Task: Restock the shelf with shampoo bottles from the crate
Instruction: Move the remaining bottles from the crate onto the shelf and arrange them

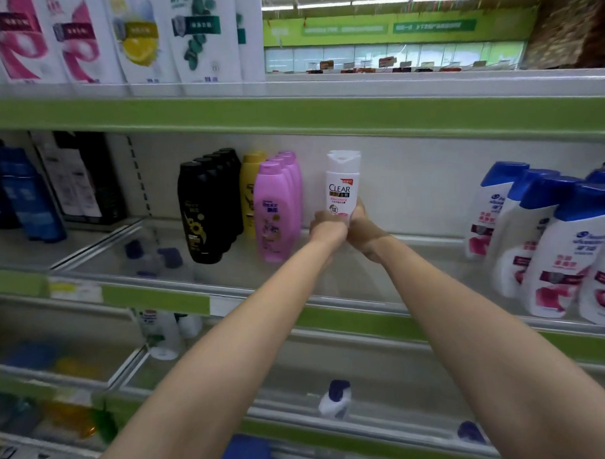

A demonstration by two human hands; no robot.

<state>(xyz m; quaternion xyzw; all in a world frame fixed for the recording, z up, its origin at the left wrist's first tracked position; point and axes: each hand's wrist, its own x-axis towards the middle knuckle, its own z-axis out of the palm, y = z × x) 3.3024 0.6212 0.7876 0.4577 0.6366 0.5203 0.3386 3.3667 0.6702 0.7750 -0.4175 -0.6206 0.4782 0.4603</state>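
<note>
Here both hands meet at the foot of a white bottle (pixel 342 186), the left hand (pixel 328 225) and the right hand (pixel 362 227) curled round its base from either side and holding it upright against the pale back wall of the shelf (pixel 415 249). The bottle's label reads "CLEAR" in dark capitals, with a small red tag above the word and a pink band lower down; the finer print is too small to read. Just to the left of it stands a row of pink bottles (pixel 276 209), then a yellow bottle (pixel 252 193) behind them and a row of black bottles (pixel 207 208) with a yellow flower on the front one. Well to the right is a group of white bottles with blue caps (pixel 552 248), bearing red-and-pink labels and blue script that is too blurred to make out. Further left, past a clear divider, dark blue bottles (pixel 29 194) stand near the shelf's end. On the shelf above hang white refill pouches (pixel 116 36) printed with pink swirls, a lemon and green leaves.
</note>
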